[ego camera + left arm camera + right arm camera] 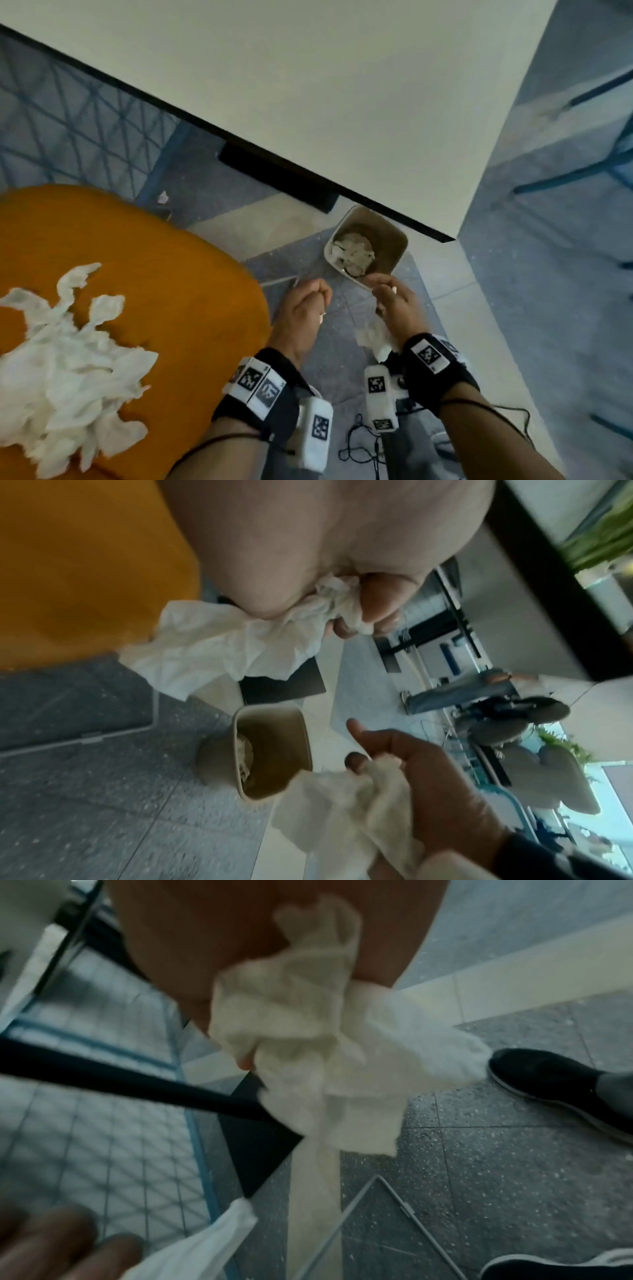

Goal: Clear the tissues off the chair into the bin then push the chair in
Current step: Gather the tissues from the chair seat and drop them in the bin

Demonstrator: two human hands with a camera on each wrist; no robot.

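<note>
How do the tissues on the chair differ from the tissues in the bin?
The tissues on the chair form a large, bright white heap spread over the orange seat; the tissues in the bin are a smaller, greyish wad lying in shadow. Both look crumpled.

We see a heap of crumpled white tissues [65, 373] on the orange chair seat [178, 274], a crumpled tissue [219, 647] gripped in our left hand [303, 313], another tissue [315, 1053] gripped in our right hand [394, 301], and the small beige bin [394, 240] on the floor beside the chair, upright, open, with crumpled tissues inside
</note>
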